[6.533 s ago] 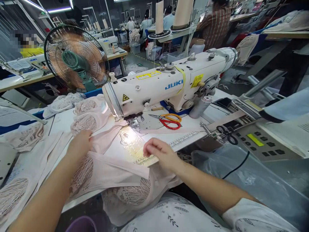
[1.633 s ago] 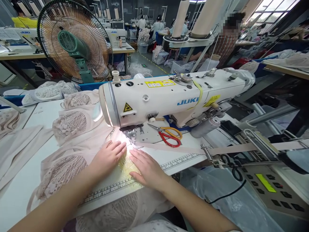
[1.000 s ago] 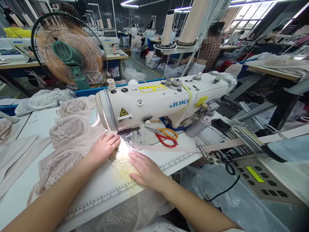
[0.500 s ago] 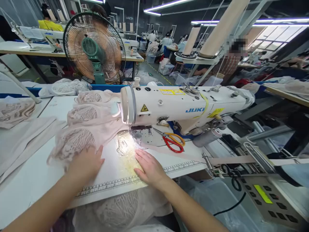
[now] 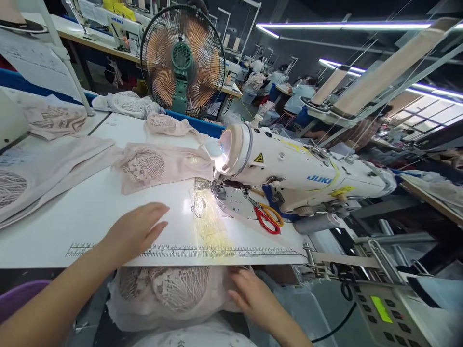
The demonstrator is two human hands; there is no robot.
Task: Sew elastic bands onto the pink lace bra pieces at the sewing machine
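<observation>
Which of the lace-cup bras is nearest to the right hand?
The lace-cup bra below the front edge of the table, beside the right hand; the other bras lie higher, on the table or at its far edge.

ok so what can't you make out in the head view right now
All in the head view:
- Whether the right hand grips the lace garment below the table edge: its own fingers hide the contact.
- That garment's far part: hidden by the white tabletop.
- The purple container: cut off by the left edge.
- Any text on the green display: too small and blurred.
</observation>
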